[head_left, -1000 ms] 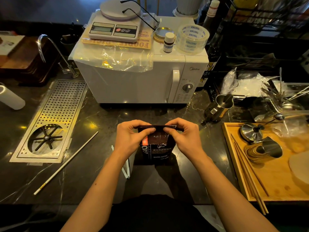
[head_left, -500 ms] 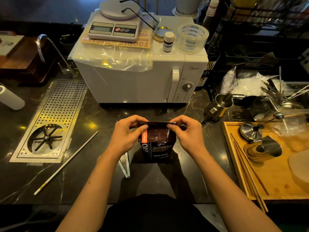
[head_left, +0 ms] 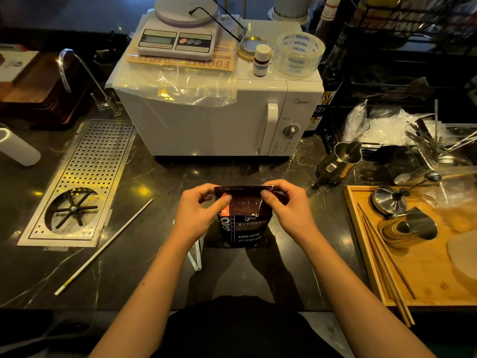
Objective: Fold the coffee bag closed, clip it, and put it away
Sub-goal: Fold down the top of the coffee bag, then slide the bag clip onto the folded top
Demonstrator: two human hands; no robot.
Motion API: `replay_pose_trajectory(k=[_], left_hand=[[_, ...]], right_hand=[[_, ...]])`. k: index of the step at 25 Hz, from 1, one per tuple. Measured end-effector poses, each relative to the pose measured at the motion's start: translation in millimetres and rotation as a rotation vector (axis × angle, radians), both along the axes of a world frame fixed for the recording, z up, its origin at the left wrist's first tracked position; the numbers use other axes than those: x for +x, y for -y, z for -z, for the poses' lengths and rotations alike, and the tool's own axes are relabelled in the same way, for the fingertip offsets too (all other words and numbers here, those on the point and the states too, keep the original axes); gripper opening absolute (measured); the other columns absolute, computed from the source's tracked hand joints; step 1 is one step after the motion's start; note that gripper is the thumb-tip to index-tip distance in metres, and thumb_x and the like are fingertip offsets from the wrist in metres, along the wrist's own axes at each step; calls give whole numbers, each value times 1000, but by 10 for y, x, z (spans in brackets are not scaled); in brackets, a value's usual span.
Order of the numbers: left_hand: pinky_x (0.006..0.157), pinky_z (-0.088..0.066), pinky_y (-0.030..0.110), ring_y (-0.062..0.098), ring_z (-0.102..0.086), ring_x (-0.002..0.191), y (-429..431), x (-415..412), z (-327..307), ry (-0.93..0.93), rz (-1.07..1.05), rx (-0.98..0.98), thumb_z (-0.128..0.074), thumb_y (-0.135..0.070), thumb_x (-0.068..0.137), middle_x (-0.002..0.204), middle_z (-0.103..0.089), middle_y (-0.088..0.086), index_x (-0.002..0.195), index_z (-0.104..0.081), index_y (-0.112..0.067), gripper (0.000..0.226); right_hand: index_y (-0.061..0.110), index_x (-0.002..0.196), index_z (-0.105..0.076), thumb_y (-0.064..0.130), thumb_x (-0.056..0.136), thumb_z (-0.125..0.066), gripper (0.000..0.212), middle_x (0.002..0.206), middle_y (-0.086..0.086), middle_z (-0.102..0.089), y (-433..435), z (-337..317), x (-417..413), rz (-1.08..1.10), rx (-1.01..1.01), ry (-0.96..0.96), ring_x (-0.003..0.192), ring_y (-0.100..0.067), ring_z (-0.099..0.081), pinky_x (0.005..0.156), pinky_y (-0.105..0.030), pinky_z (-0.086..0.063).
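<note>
Pinching coffee bag (head_left: pixel 245 229) top between both hands' fingers (head_left: pixel 223 201).

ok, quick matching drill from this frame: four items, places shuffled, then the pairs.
Items:
1. black coffee bag
2. white digital kitchen scale
3. clear roll of printed tape
4. small steel jigger cup

Places:
A. on the wooden tray at right
B. upright on the dark counter, top pinched by left hand and right hand
C. right part of the white microwave top
D. left part of the microwave top

Pairs: 1-B, 2-D, 3-C, 4-A
</note>
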State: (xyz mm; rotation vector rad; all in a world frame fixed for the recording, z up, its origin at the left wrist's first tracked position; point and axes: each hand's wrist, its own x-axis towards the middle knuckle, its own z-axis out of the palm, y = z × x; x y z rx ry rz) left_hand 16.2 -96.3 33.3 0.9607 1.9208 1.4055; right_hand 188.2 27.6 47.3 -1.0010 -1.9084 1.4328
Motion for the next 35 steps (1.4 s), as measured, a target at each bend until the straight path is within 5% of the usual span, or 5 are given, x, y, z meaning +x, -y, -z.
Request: replay_pose_trajectory(k=[6, 14, 20, 31, 35], left_hand=[[85, -55, 25, 14, -70, 102, -69, 204, 12, 317, -128, 121, -67, -5, 87, 101, -75, -1, 109, -72, -16, 26], [87, -57, 38, 22, -71, 92, 142, 139, -73, 257, -261, 244, -69, 1, 82, 89, -77, -1, 95, -75, -20, 26], [86, -57, 39, 20, -71, 90, 654, -91, -278, 224, -477, 360, -73, -13, 77, 87, -77, -6, 92, -77, -26, 20], [79, -57, 33, 15, -69, 81, 1730, -344, -114, 173, -893, 455, -74, -8, 78, 81, -77, -6, 86, -78, -21, 15], [76, -57, 32, 15, -67, 78, 1888, -275, 12, 203, -936, 433, -75, -10, 78, 78, -75, -5, 84, -77, -19, 12]], right_hand=[[14, 86, -70, 6, 88, -64, 10, 85, -1, -71, 30, 68, -79, 118, 41, 42, 84, -17, -68, 79, -42, -58], [15, 94, -70, 5, 89, -64, 13, 94, -4, -69, 166, -105, -248, -5, 73, -98, 93, -19, -67, 85, -43, -56], [19, 122, -59, 11, 92, -63, 31, 120, -3, -60, 406, -195, -584, -208, 83, -179, 113, -7, -59, 95, -21, -50], [36, 107, -55, 68, 78, -60, 43, 100, 6, -49, 969, 745, -792, -645, 384, 707, 99, -16, -56, 80, -39, -53], [37, 97, -52, 73, 72, -59, 45, 95, 7, -51, 1031, 805, -732, -674, 431, 775, 92, -15, -57, 75, -37, -50]])
